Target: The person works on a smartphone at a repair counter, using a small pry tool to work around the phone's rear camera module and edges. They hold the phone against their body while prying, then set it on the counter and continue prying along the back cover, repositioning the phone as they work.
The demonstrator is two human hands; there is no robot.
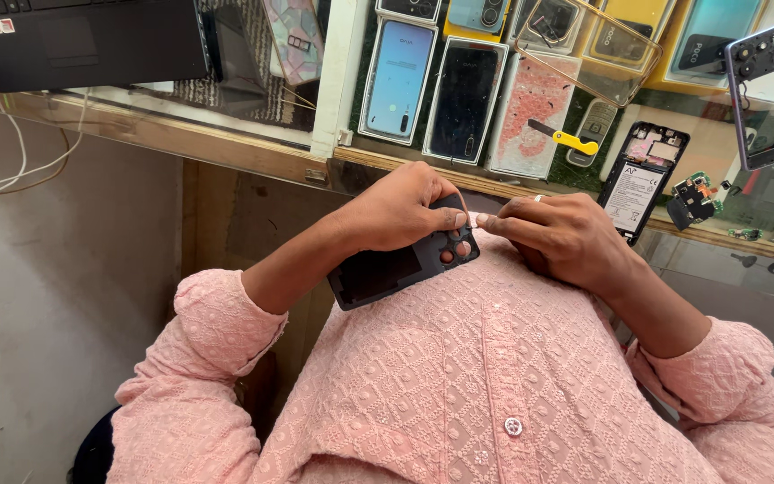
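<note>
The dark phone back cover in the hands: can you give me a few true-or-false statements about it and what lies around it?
1. The left hand holds the dark phone back cover. True.
2. The right hand rests flat on the glass counter. False: it is raised by the cover's camera corner, fingertips pinched together.
3. An opened phone with its insides showing lies on the counter. True.
4. A laptop lies on the person's lap. False: it sits on the counter, upper left in the head view.

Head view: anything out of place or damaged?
Yes. An opened phone lies back-off on the glass counter, battery exposed, loose parts beside it. The left hand holds a detached dark back cover; the right hand pinches at its corner.
</note>
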